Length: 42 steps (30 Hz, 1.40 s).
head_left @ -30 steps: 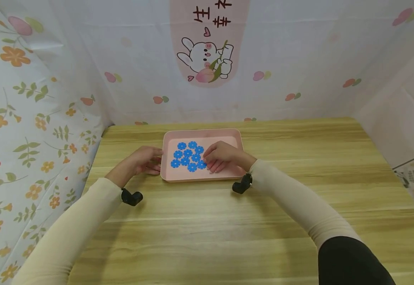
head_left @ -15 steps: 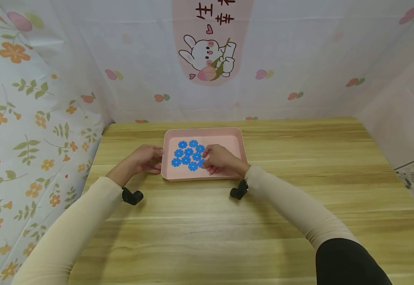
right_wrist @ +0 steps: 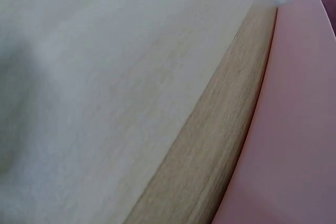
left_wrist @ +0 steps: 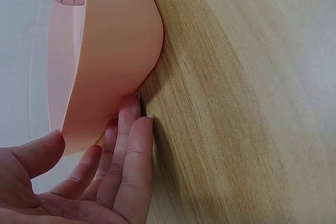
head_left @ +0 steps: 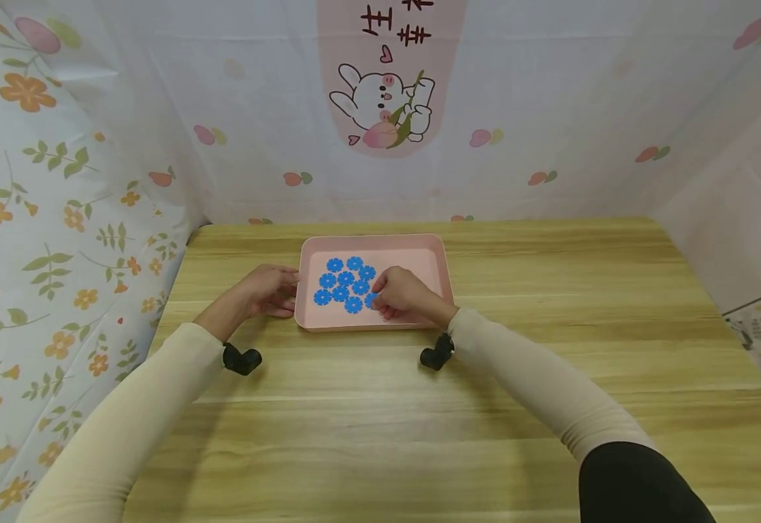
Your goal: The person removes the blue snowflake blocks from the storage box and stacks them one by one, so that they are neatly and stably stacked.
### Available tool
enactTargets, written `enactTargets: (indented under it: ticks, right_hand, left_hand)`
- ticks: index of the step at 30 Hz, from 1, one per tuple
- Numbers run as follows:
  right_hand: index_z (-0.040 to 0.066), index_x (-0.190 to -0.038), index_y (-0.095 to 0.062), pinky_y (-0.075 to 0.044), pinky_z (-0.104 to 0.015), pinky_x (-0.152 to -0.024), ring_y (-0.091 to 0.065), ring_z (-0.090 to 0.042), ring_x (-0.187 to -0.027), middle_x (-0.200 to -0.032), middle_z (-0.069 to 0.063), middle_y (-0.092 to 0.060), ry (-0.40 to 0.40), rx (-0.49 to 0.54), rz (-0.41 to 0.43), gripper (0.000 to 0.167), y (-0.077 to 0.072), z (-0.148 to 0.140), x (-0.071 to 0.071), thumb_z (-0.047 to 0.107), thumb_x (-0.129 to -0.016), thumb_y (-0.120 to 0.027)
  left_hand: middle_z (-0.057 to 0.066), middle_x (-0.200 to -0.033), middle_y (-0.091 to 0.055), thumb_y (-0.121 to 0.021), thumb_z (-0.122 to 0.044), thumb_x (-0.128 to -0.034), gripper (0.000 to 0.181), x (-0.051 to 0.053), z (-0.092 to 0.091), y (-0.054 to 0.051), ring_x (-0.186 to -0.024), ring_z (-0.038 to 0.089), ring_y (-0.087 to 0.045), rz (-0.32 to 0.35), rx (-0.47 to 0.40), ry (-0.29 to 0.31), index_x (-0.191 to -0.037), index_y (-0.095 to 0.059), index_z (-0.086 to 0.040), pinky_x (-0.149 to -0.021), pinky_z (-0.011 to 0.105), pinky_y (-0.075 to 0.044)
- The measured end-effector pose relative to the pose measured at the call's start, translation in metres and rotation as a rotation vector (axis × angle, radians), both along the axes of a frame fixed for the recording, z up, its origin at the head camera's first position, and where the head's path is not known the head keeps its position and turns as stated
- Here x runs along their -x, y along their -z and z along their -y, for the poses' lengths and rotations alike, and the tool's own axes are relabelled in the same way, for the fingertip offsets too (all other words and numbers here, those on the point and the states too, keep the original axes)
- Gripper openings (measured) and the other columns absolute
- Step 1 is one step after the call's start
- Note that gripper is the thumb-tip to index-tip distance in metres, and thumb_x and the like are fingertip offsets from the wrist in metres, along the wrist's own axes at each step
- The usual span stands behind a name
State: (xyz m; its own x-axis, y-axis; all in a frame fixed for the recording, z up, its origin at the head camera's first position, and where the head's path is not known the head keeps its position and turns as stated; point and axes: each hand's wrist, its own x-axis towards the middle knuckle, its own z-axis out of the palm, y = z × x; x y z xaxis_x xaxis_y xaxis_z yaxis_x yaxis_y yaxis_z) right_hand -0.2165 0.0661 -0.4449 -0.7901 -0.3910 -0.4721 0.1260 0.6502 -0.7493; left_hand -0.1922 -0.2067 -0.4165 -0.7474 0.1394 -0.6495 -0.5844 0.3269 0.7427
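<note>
In the head view a shallow pink tray point(head_left: 413, 247) holds several blue flower-shaped interlocking discs point(head_left: 345, 278), grouped toward its left and middle. The right hand point(head_left: 403, 294) is over the tray's right part, its thumb and fingers pinching the rightmost blue disc point(head_left: 371, 300), which they partly cover. At the tray's left end is the left hand point(head_left: 265, 290). In the left wrist view the left thumb point(left_wrist: 44, 153) touches the rim, while the other fingers lie fairly straight against the outer wall near the bottom. The right wrist view shows the tray's outer wall point(right_wrist: 294, 129); the fingers' work is out of sight.
The tray stands on a wood-grain table point(head_left: 367, 421), near its back edge. Behind it hangs a white printed cloth point(head_left: 537, 94), and a floral cloth point(head_left: 59, 290) runs along the left side. Black wrist cameras point(head_left: 241, 359) sit on both wrists.
The right hand has shifted slightly left, and its fingers have curled in from a more spread pose to the rightmost disc. The left hand stays at the tray's end.
</note>
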Motion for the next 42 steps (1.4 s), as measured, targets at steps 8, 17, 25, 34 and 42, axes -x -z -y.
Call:
enactTargets:
  ticks: [8, 17, 25, 34, 42]
  right_hand:
    - [0.002, -0.083, -0.065, -0.055, -0.026, -0.054, -0.064, -0.015, -0.053, -0.064, -0.006, -0.062, -0.047, -0.035, 0.019, 0.015, -0.004, -0.007, 0.003, 0.014, -0.091, -0.069]
    - [0.0, -0.098, -0.057, -0.058, -0.031, -0.062, -0.069, -0.019, -0.062, -0.074, -0.011, -0.065, -0.088, 0.059, 0.028, 0.014, -0.012, -0.017, 0.012, 0.014, -0.097, -0.06]
    - [-0.005, -0.111, -0.059, -0.059, -0.041, -0.067, -0.07, -0.021, -0.061, -0.078, -0.017, -0.068, 0.011, 0.231, -0.046, 0.02, -0.022, -0.042, 0.031, 0.008, -0.096, -0.06]
    - [-0.005, -0.126, -0.053, -0.059, -0.037, -0.067, -0.068, -0.012, -0.056, -0.07, -0.005, -0.066, 0.243, 0.379, 0.034, 0.035, -0.035, -0.082, 0.047, 0.014, -0.097, -0.06]
    - [-0.003, -0.129, -0.052, -0.057, -0.027, -0.058, -0.067, -0.012, -0.054, -0.068, -0.004, -0.068, 0.42, 0.561, 0.062, 0.035, -0.035, -0.12, 0.051, 0.012, -0.098, -0.059]
  left_hand:
    - [0.021, -0.134, -0.051, -0.04, -0.027, -0.1051, 0.048, 0.001, 0.0, 0.003, -0.083, 0.022, -0.067, 0.006, 0.016, -0.01, -0.149, -0.036, -0.009, -0.085, 0.04, -0.056]
    - [0.021, -0.136, -0.051, -0.04, -0.028, -0.1053, 0.047, 0.002, 0.004, 0.007, -0.084, 0.022, -0.068, 0.013, 0.008, -0.026, -0.148, -0.037, -0.01, -0.086, 0.042, -0.055]
    - [0.022, -0.138, -0.05, -0.04, -0.028, -0.1058, 0.048, 0.003, 0.005, 0.004, -0.088, 0.023, -0.068, 0.01, 0.009, 0.01, -0.149, -0.036, -0.009, -0.089, 0.044, -0.054]
    - [0.022, -0.137, -0.051, -0.042, -0.028, -0.1054, 0.047, 0.003, 0.004, 0.004, -0.085, 0.021, -0.069, 0.008, 0.004, 0.008, -0.148, -0.037, -0.009, -0.087, 0.043, -0.055]
    - [0.022, -0.136, -0.051, -0.042, -0.028, -0.1055, 0.047, 0.002, 0.003, 0.005, -0.083, 0.02, -0.069, 0.01, 0.011, 0.004, -0.148, -0.038, -0.009, -0.086, 0.043, -0.055]
